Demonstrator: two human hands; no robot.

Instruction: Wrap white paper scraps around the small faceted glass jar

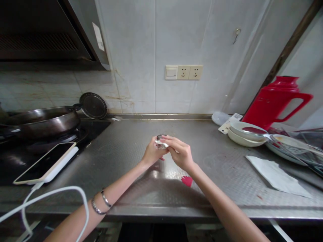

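Above the middle of the steel counter, my left hand [150, 154] is closed around a small shiny, silvery thing [160, 144] with a dark top. From the other side, the fingers of my right hand [181, 154] reach over and press against the same thing. Its kind cannot be made out, since the fingers cover much of it. A small red scrap [186, 181] with a jagged edge lies on the counter below my right wrist. Two silver bracelets [98, 205] circle my left forearm.
At left, a steel pan [45, 121] sits on the black stove, with a phone [46, 163] and white cable [80, 193] in front. Stacked bowls [244, 139], a red thermos [274, 101] and a white napkin [276, 176] are at right. Sockets [189, 72] are on the wall.
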